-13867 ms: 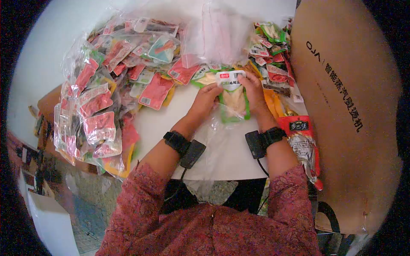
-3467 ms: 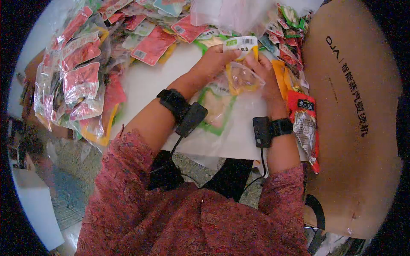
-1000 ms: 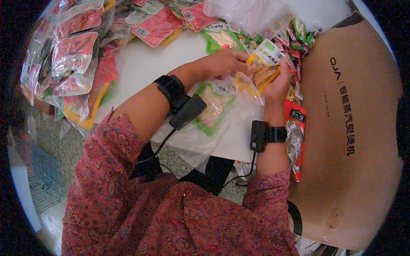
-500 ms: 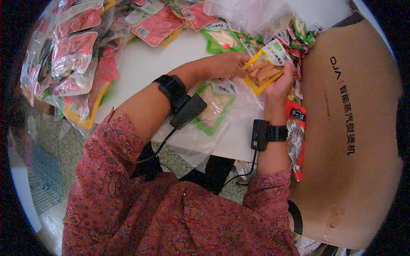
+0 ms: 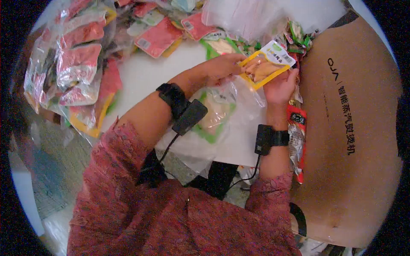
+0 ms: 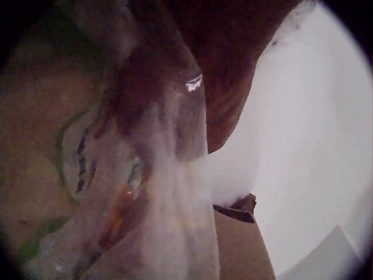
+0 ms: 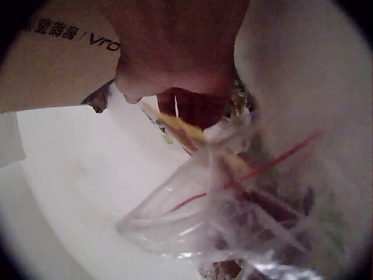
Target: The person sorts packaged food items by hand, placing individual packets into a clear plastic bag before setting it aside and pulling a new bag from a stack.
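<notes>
A: Left hand (image 5: pixel 225 69) and right hand (image 5: pixel 280 88) were both at the yellow-edged packet (image 5: pixel 265 70), why?
B: Right pinched its edge, probably keeping it flat beside the clear bag (image 5: pixel 250 94); left's grip I couldn't tell

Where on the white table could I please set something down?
The widest bare tabletop lies between the red food packets and the left forearm; a smaller patch seems free between the green-edged packet and right wrist camera. It is crowded along the cardboard box.
</notes>
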A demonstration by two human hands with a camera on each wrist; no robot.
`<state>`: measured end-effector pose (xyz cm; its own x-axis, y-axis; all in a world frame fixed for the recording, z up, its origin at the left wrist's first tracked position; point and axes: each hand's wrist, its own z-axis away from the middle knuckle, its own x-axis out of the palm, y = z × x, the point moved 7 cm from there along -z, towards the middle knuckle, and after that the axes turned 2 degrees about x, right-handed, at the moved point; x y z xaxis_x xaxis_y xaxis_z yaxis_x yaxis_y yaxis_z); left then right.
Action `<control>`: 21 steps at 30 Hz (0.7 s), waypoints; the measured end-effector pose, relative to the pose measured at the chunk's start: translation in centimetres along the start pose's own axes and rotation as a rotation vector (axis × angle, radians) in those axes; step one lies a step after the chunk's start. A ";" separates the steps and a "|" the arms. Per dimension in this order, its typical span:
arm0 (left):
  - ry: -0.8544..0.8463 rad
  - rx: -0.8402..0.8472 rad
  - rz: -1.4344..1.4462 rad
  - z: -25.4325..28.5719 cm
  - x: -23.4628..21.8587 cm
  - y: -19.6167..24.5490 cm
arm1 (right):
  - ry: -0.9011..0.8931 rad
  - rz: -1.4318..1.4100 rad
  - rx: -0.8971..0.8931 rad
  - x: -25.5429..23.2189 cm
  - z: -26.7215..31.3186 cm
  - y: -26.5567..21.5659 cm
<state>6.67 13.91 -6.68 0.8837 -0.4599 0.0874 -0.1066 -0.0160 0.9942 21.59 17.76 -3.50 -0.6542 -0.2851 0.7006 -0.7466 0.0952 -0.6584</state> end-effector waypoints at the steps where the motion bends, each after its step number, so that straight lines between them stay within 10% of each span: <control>1: -0.026 -0.006 0.199 -0.2 -0.1 0.1 | -0.011 0.013 0.028 -0.1 -0.1 0.3; 9: -0.165 -0.124 0.218 0.6 1.7 0.0 | -0.473 0.056 0.079 1.3 0.9 0.8; 11: -0.196 -0.185 0.202 0.9 2.2 0.5 | 0.015 0.199 -0.015 -0.1 1.0 -0.5; 17: -0.250 -0.224 0.180 1.0 2.9 0.4 | 0.305 0.553 -0.032 -3.7 0.5 -1.5; 21: -0.162 -0.202 0.062 0.7 2.5 0.0 | 0.143 0.245 -0.128 -2.2 0.5 -1.2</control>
<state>8.61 12.14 -6.55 0.7921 -0.5909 0.1533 -0.0508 0.1865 0.9811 23.96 17.84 -4.40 -0.8204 -0.1022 0.5625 -0.5674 0.2664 -0.7792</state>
